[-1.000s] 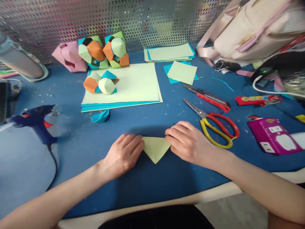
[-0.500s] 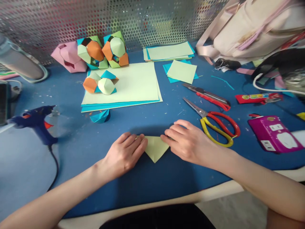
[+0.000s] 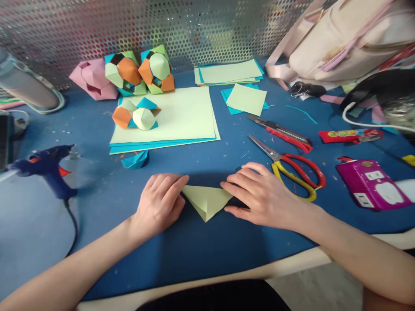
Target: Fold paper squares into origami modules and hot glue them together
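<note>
A pale yellow-green sheet of paper [image 3: 207, 201], folded into a triangle, lies on the blue table with its point toward me. A crease runs near that point. My left hand [image 3: 162, 198] is closed at the triangle's left corner, its fingers curled and the thumb tucked below. My right hand [image 3: 254, 194] rests over the right corner, fingers apart, with the forefinger touching the paper and the thumb lying off its lower edge. A small blue folded paper piece [image 3: 135, 160] sits beyond my left hand.
Scissors [image 3: 282, 160] and a utility knife [image 3: 282, 131] lie beyond my right hand. A glue gun [image 3: 48, 166] is at left. Paper sheets [image 3: 184, 114], square papers [image 3: 248, 99] and folded paper balls [image 3: 128, 71] are farther back. A purple power adapter [image 3: 369, 181] stands at right.
My left hand has shifted left to the triangle's corner, so more of the paper shows. My right thumb has come out from under the hand, away from the fingers.
</note>
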### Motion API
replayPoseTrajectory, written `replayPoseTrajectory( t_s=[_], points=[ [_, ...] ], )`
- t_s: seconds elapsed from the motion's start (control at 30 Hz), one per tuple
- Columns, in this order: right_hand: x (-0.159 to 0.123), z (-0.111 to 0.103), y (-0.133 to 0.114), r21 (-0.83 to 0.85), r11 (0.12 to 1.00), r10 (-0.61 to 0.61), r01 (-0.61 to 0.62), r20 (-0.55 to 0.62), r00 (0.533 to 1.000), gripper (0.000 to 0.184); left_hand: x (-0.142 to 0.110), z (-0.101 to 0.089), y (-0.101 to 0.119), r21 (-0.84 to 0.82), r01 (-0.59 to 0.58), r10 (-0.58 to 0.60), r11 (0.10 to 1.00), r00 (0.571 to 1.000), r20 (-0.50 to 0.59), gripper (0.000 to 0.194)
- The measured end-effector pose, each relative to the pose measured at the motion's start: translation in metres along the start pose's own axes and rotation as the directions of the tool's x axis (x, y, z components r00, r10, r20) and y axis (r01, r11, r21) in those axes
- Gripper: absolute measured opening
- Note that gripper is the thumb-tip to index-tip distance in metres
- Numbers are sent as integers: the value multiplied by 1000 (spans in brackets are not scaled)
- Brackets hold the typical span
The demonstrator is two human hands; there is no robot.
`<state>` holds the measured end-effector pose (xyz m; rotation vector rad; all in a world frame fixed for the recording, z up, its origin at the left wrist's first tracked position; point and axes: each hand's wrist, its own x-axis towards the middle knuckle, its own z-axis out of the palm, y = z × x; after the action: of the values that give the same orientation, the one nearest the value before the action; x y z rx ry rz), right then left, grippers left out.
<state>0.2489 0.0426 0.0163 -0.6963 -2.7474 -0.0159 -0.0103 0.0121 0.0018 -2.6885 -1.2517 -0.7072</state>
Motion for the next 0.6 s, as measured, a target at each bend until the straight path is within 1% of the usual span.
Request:
replayPoseTrajectory(
  t_s=[0.03, 0.07, 0.17, 0.23, 0.3, 0.37, 0.4, 0.43, 0.5, 0.57, 0.6],
  points=[
    [1, 1, 0, 19, 1000, 6, -6, -18, 1000, 32, 0, 0, 1, -45, 13, -13, 999, 1000, 0, 43],
    [2, 2, 0, 40, 999, 18, -17, -40, 999, 30, 0, -1, 3, -96, 25, -25, 995, 1000, 0, 44],
    [6, 6, 0, 143, 987, 97, -79, -122, 988, 16, 1, -5, 9, -273, 110, -114, 956, 994, 2, 48],
    [7, 9, 0, 250, 960, 169, -127, -156, 973, 16, 1, -8, 13, -372, 181, -190, 910, 982, 15, 50],
    [8, 10, -1, 352, 921, 237, -168, -161, 958, 18, 0, -10, 16, -451, 249, -256, 857, 965, 46, 51],
    [8, 10, -2, 427, 884, 285, -191, -167, 944, 18, -2, -10, 18, -541, 341, -337, 769, 935, 110, 52],
    [9, 9, -3, 457, 867, 303, -198, -169, 938, 18, -2, -9, 19, -598, 396, -386, 696, 910, 154, 51],
    [9, 9, -3, 480, 854, 316, -200, -173, 933, 18, -3, -8, 19, -663, 451, -437, 598, 877, 202, 50],
    [10, 8, -5, 512, 836, 332, -195, -190, 924, 17, -2, -7, 21, -783, 519, -524, 343, 797, 299, 44],
    [10, 7, -7, 529, 828, 341, -185, -214, 915, 16, 0, -6, 23, -849, 519, -566, 95, 730, 383, 40],
    [11, 7, -9, 541, 821, 346, -181, -220, 912, 16, 1, -6, 23, -858, 514, -570, 5, 706, 420, 41]
  ],
)
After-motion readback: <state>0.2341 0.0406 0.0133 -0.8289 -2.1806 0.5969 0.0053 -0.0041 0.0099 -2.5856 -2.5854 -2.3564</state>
